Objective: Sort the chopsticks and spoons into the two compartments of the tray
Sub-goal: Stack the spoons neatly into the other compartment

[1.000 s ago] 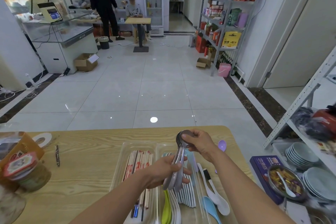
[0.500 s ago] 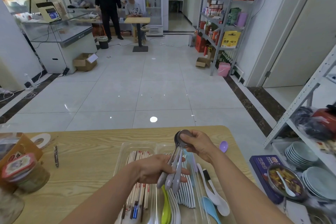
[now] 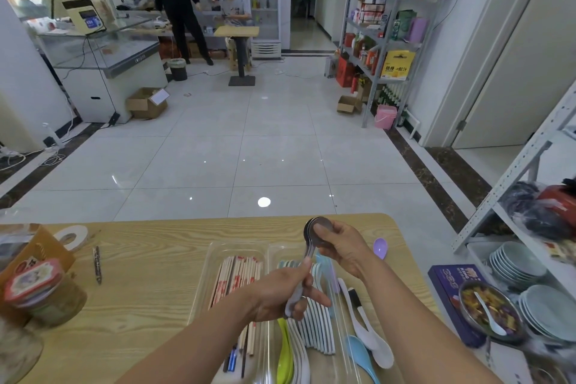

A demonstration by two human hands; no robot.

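A stack of metal spoons [image 3: 314, 227] is held above the clear tray [image 3: 237, 243]: the left hand [image 3: 280, 293] grips the handles, and the right hand [image 3: 343, 249] pinches the bowls at the far end. The tray's left compartment holds chopsticks [image 3: 237, 274]; its right one holds a row of pale spoons [image 3: 314, 330] and a green spoon [image 3: 285, 349]. Just right of the tray, a white spoon [image 3: 372, 338] and a blue spoon [image 3: 361, 355] lie on the wooden worktop [image 3: 140, 274], with a purple spoon [image 3: 380, 248] farther back
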